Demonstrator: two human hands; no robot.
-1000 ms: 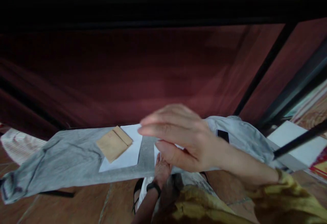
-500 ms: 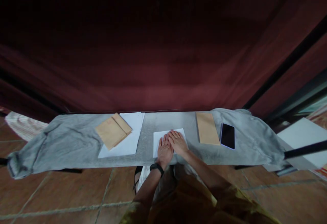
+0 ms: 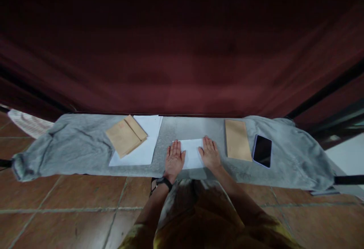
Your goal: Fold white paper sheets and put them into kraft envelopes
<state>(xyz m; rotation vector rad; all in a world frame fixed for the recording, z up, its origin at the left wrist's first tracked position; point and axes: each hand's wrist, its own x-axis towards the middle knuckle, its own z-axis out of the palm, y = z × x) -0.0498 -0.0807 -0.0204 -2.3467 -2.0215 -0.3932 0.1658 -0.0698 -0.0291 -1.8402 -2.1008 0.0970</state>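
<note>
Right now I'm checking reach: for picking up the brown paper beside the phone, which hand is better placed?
Probably the right hand: it lies flat at the right edge of the small white paper, nearer the brown paper and phone. The left hand is at the opposite edge.

Toward the left end of the grey cloth (image 3: 79, 139), brown envelopes (image 3: 121, 139) overlap white sheets (image 3: 143, 156), which run from the far edge almost to the near one. Toward the right end, a single brown packet (image 3: 238, 140) lies just beside a dark-screened phone (image 3: 262, 151). Past the far edge stands a red panel (image 3: 170, 90); below the near edge, tiled floor (image 3: 82, 192).
</note>
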